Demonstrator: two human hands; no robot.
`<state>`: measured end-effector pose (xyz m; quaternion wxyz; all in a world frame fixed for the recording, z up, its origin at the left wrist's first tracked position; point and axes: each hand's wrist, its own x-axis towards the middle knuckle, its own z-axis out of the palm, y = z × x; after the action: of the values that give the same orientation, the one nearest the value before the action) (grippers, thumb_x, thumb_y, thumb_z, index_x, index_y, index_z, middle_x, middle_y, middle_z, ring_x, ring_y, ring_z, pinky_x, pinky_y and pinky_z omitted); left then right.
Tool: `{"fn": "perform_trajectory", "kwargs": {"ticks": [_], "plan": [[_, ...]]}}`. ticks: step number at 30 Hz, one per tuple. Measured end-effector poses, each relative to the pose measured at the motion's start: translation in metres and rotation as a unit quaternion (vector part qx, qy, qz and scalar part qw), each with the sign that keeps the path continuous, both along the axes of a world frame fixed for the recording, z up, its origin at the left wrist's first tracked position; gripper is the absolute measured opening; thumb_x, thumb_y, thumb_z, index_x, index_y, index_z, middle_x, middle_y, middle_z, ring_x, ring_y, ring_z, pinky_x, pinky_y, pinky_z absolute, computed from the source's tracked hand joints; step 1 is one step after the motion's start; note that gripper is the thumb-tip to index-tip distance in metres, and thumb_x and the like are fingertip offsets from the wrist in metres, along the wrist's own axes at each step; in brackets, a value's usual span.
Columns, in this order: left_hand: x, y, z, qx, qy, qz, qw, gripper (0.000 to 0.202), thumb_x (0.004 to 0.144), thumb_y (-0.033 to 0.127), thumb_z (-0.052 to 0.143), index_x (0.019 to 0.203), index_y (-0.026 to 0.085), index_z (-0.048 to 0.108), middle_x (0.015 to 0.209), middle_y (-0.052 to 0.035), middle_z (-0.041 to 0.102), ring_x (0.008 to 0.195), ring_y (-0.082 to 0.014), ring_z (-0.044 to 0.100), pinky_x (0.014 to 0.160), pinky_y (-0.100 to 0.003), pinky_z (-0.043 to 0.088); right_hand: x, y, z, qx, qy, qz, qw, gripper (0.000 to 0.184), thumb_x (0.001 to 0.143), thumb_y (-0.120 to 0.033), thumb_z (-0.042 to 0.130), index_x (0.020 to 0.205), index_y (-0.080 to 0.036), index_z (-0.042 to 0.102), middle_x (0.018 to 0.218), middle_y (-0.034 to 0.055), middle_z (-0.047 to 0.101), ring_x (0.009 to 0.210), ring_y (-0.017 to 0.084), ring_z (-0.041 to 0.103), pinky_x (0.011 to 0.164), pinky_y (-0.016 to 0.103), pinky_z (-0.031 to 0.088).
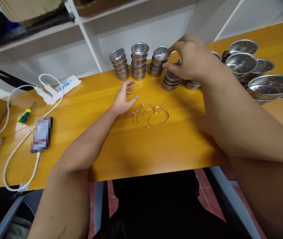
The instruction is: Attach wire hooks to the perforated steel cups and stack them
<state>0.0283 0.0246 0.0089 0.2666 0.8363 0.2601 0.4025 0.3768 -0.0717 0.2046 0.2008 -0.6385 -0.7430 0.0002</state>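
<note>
My left hand (123, 100) rests low over the table, fingers apart and holding nothing, beside a loose pile of thin curved wire pieces (148, 114). Further back, my right hand (193, 59) reaches over small perforated metal cups, its thumb and forefinger spread. Its fingertips are close to the rim of one cup stack (159, 63); whether they touch it I cannot tell. Just below that hand stands a shorter cup stack (170, 83), partly hidden by it. Two taller stacks, a left one (120, 64) and a middle one (139, 62), stand upright against the back.
Larger perforated metal cups (272, 87) crowd the right side, partly behind my right arm. On the left lie a white power strip (65, 89) with cables, a green and yellow screwdriver (25, 115) and a phone (42, 134) on a cord. Shelves (131, 20) rise behind the table.
</note>
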Motion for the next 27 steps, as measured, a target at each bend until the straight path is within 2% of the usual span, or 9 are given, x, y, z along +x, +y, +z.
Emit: {"fn": "perform_trajectory", "kwargs": {"ticks": [5, 8, 9, 11, 14, 15, 17, 20, 27], "plan": [[0.000, -0.005, 0.003, 0.003, -0.006, 0.016, 1.000, 0.077, 0.112, 0.051, 0.087, 0.181, 0.037, 0.054, 0.185, -0.0170, 0.069, 0.162, -0.0380, 0.077, 0.129, -0.058, 0.068, -0.019, 0.036, 0.004, -0.028, -0.025, -0.039, 0.999, 0.045, 0.120, -0.027, 0.093, 0.161, -0.009, 0.090, 0.179, 0.0347, 0.071, 0.171, 0.047, 0.065, 0.147, 0.071, 0.043], [0.000, -0.006, 0.005, 0.014, -0.009, 0.018, 1.000, 0.073, 0.113, 0.048, 0.084, 0.179, 0.036, 0.054, 0.184, -0.0159, 0.069, 0.160, -0.0365, 0.078, 0.129, -0.057, 0.068, -0.033, 0.056, 0.011, -0.081, -0.039, -0.072, 0.993, 0.043, 0.110, -0.025, 0.109, 0.146, -0.004, 0.098, 0.186, 0.0399, 0.061, 0.184, 0.056, 0.052, 0.149, 0.075, 0.037], [0.000, -0.007, 0.006, 0.016, -0.007, 0.016, 1.000, 0.072, 0.114, 0.048, 0.083, 0.178, 0.036, 0.054, 0.182, -0.0158, 0.069, 0.160, -0.0363, 0.078, 0.129, -0.057, 0.068, -0.036, 0.061, 0.014, -0.089, -0.035, -0.080, 0.992, 0.048, 0.107, -0.025, 0.113, 0.147, -0.003, 0.097, 0.189, 0.0419, 0.056, 0.188, 0.059, 0.047, 0.151, 0.076, 0.036], [0.000, -0.008, 0.009, 0.017, 0.001, 0.015, 1.000, 0.070, 0.115, 0.049, 0.082, 0.178, 0.035, 0.055, 0.180, -0.0160, 0.070, 0.162, -0.0364, 0.078, 0.130, -0.056, 0.068, -0.039, 0.069, 0.018, -0.098, -0.022, -0.090, 0.991, 0.081, 0.100, -0.023, 0.118, 0.168, 0.004, 0.083, 0.194, 0.0457, 0.046, 0.192, 0.061, 0.043, 0.152, 0.073, 0.039], [0.000, -0.011, 0.012, 0.015, 0.011, 0.021, 1.000, 0.069, 0.115, 0.049, 0.081, 0.177, 0.034, 0.055, 0.179, -0.0168, 0.070, 0.162, -0.0366, 0.078, 0.131, -0.056, 0.068, -0.036, 0.086, 0.021, -0.131, -0.016, -0.082, 0.988, 0.137, 0.095, -0.012, 0.119, 0.200, 0.009, 0.035, 0.195, 0.0489, 0.046, 0.186, 0.056, 0.057, 0.149, 0.064, 0.048], [0.001, -0.012, 0.013, 0.014, 0.013, 0.025, 1.000, 0.070, 0.115, 0.048, 0.082, 0.177, 0.033, 0.055, 0.179, -0.0170, 0.070, 0.162, -0.0366, 0.078, 0.131, -0.055, 0.068, -0.033, 0.093, 0.021, -0.149, -0.021, -0.072, 0.986, 0.142, 0.094, -0.010, 0.118, 0.203, 0.008, 0.029, 0.193, 0.0484, 0.051, 0.183, 0.054, 0.061, 0.147, 0.062, 0.050], [0.001, -0.013, 0.014, 0.015, 0.015, 0.029, 0.999, 0.069, 0.115, 0.047, 0.082, 0.177, 0.033, 0.056, 0.178, -0.0171, 0.071, 0.162, -0.0360, 0.078, 0.131, -0.054, 0.068, -0.027, 0.108, 0.019, -0.183, -0.037, -0.047, 0.981, 0.125, 0.098, -0.014, 0.116, 0.200, 0.005, 0.045, 0.184, 0.0431, 0.067, 0.174, 0.051, 0.072, 0.142, 0.061, 0.055], [0.001, -0.014, 0.015, 0.019, 0.017, 0.029, 0.999, 0.067, 0.115, 0.045, 0.081, 0.176, 0.033, 0.056, 0.177, -0.0163, 0.072, 0.160, -0.0349, 0.079, 0.130, -0.053, 0.069, -0.020, 0.126, 0.014, -0.202, -0.059, -0.031, 0.977, 0.088, 0.101, -0.024, 0.114, 0.173, 0.009, 0.076, 0.159, 0.0358, 0.086, 0.153, 0.044, 0.084, 0.132, 0.058, 0.061], [0.001, -0.019, 0.023, 0.008, 0.033, 0.022, 0.999, 0.063, 0.116, 0.048, 0.080, 0.174, 0.031, 0.061, 0.183, -0.0185, 0.067, 0.163, -0.0370, 0.077, 0.133, -0.055, 0.068, -0.015, 0.126, 0.010, -0.177, -0.031, -0.059, 0.982, 0.087, 0.100, -0.034, 0.113, 0.155, 0.025, 0.079, 0.153, 0.0487, 0.082, 0.147, 0.044, 0.085, 0.122, 0.058, 0.063]]}}
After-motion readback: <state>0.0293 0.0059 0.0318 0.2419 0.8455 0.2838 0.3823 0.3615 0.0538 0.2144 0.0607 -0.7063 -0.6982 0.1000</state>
